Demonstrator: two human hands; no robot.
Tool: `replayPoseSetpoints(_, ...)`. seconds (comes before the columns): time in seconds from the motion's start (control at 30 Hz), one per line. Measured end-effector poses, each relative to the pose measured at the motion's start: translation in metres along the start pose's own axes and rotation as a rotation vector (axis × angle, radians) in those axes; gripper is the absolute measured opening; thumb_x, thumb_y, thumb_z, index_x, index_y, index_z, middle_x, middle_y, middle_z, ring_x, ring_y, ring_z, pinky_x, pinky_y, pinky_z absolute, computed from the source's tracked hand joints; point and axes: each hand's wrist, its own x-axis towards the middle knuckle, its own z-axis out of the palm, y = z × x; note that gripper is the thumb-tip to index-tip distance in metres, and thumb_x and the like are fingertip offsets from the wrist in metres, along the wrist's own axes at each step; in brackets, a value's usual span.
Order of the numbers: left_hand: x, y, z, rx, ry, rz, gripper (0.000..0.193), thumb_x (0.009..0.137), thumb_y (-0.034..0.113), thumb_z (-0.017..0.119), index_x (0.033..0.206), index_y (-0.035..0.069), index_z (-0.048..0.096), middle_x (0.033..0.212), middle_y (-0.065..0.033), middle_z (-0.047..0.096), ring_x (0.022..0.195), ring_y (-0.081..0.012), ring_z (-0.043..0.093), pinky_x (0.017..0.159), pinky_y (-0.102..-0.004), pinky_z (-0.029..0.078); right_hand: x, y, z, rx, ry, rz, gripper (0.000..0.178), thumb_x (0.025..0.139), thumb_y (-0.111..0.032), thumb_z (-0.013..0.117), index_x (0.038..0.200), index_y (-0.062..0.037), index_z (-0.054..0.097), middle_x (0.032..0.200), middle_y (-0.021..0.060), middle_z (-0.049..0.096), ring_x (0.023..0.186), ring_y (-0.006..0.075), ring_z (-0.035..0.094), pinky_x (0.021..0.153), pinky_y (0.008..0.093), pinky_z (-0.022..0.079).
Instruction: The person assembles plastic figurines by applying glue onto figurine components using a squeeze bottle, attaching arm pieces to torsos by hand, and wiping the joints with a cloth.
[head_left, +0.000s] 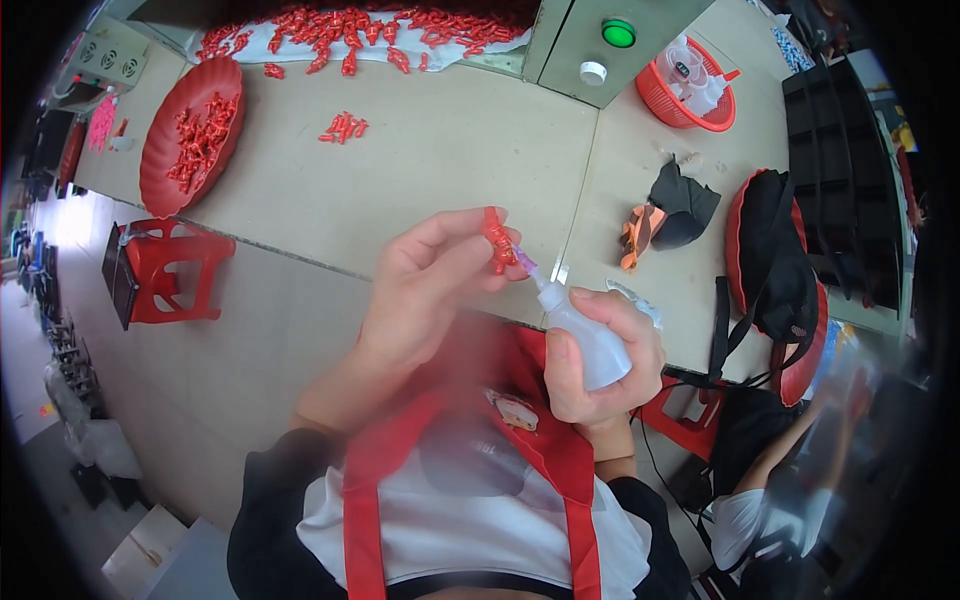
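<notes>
Between the fingertips of my left hand (pixel 425 265) is a small red plastic figure (pixel 498 240), held up above the table's front edge. My right hand (pixel 610 350) is wrapped round a translucent white squeeze bottle (pixel 590 345). The bottle's narrow purple tip (pixel 524 262) points up and left and meets, or nearly meets, the side of the figure. Farther off on the table lies a small pile of red pieces (pixel 343 128).
A red scalloped tray (pixel 160 150) with red parts stands at the left. Many red figures (pixel 350 30) lie on white cloth at the back. A green-buttoned machine (pixel 620 45), red basket (pixel 670 100), dark cloth (pixel 685 205) and black bag (pixel 780 250) stand right. Another person (pixel 760 520) is at lower right.
</notes>
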Motion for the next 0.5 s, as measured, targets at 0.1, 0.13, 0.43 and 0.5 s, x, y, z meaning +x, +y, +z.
replayPoseSetpoints(0.1,0.0001,-0.0002,-0.0008,-0.014,-0.013,-0.001,0.024,0.087,0.009,0.052,0.109,-0.002,0.054,0.100,-0.0105,0.059,0.086,-0.0194,0.062,0.074,-0.0260,0.049,-0.0001,0.0001,0.0015,0.011,0.016,-0.005,0.034,0.058,0.004,0.064,0.091,0.0037,0.055,0.073,0.0111,0.061,0.048,0.0186,0.053,0.045,0.0250,0.042)
replayPoseSetpoints(0.13,0.0001,-0.0001,-0.0007,-0.014,-0.013,-0.002,0.024,0.087,0.009,0.052,0.109,-0.002,0.054,0.100,-0.0105,0.059,0.086,-0.0194,0.062,0.074,-0.0260,0.049,-0.0006,0.0008,0.0016,0.011,0.016,-0.004,0.034,0.058,0.004,0.064,0.091,0.0037,0.055,0.073,0.0111,0.061,0.048,0.0186,0.053,0.045,0.0250,0.042)
replayPoseSetpoints(0.43,0.0004,-0.0046,-0.0016,-0.002,0.014,0.026,0.028,0.088,0.008,0.049,0.113,-0.006,0.050,0.100,-0.0162,0.059,0.083,-0.0222,0.064,0.072,-0.0247,0.054,-0.0041,-0.0001,0.0008,0.025,-0.003,0.018,0.031,0.059,0.002,0.065,0.089,0.0027,0.056,0.072,0.0100,0.061,0.048,0.0184,0.053,0.045,0.0251,0.042)
replayPoseSetpoints(0.5,0.0005,-0.0051,-0.0017,-0.016,0.008,0.042,0.028,0.088,0.008,0.049,0.113,-0.006,0.050,0.100,-0.0167,0.059,0.083,-0.0222,0.064,0.072,-0.0253,0.054,-0.0046,-0.0004,0.0007,0.026,0.004,0.031,0.030,0.059,0.002,0.065,0.088,0.0024,0.057,0.070,0.0099,0.060,0.048,0.0186,0.053,0.045,0.0252,0.042)
